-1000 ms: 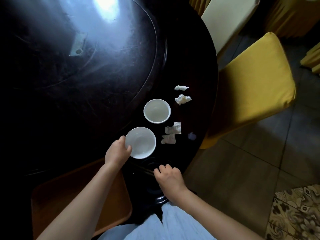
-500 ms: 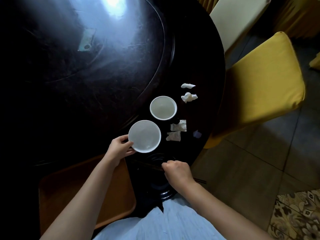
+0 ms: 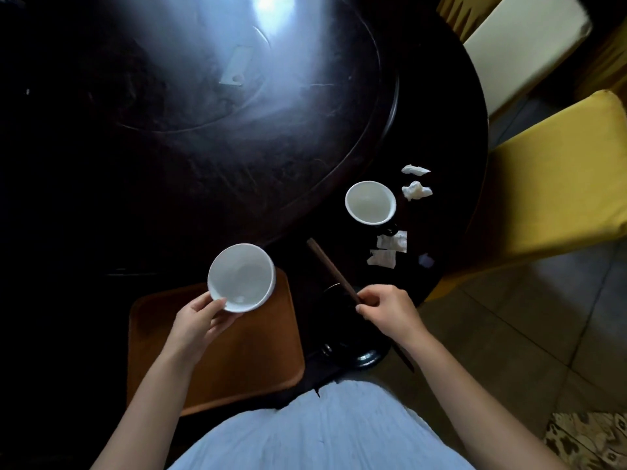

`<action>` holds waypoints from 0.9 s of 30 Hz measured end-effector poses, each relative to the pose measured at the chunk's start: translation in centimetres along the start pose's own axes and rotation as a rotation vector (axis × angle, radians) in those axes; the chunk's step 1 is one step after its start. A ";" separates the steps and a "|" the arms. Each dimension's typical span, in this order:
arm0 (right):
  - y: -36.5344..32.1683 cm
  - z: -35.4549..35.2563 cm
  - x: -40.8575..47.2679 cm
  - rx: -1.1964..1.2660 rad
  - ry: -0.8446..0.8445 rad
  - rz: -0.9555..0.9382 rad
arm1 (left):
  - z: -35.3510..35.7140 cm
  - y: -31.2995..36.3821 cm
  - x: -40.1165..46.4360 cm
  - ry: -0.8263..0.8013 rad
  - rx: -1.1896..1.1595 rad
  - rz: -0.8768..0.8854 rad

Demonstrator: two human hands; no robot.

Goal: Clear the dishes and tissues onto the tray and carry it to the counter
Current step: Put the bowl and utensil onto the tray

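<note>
**Bowl over the tray, chopsticks in the other hand**

The left hand [image 3: 200, 320] has its grip closed on the near rim of a white bowl [image 3: 241, 277], thumb on the lip and fingers beneath, and the bowl hangs just above the far edge of the orange tray [image 3: 237, 361]. The tray lies straight below and toward the person from that grip, so the coming move looks like a short lowering, not a reach. The bowl seems empty, and the tray carries nothing that I can see.

The right hand [image 3: 390, 310] is closed around dark chopsticks [image 3: 330, 269]. Their long axis runs from the fist up and to the left, out over the worktop [image 3: 203, 147]; a dark tip seems to stick out below the wrist too, though it is too dim there to be sure.

Further off on the right side of the worktop stands a second white bowl [image 3: 370, 202], also empty. Two crumpled tissues [image 3: 416, 189] lie beyond it and two flatter paper scraps [image 3: 388, 249] lie nearer the person. All of these sit closer to the right hand than the left.
</note>
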State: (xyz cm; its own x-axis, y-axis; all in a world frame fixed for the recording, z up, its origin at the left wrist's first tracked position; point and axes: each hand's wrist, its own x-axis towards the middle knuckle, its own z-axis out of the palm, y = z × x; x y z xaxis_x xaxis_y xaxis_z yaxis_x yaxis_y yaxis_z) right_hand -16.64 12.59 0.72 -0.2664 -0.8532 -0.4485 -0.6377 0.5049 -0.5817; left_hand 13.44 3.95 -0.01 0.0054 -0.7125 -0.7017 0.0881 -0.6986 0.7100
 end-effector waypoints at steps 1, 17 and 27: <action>-0.8 0.3 0.1 0.038 0.000 -0.003 | -1.3 -0.4 -0.1 0.022 0.011 -0.005; -14.8 9.9 3.0 -0.316 0.139 -0.369 | -13.2 -3.2 0.9 0.015 0.357 0.023; -18.6 16.4 4.5 -0.510 0.071 -0.558 | -16.8 -2.6 1.5 0.170 0.699 0.241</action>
State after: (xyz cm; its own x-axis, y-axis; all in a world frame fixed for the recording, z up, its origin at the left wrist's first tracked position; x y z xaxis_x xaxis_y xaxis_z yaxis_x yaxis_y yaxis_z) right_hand 5.89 1.47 -1.60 0.1585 -0.9795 -0.1246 -0.9422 -0.1123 -0.3157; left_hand 29.99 5.76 -3.92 0.1033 -0.8701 -0.4819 -0.5866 -0.4445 0.6770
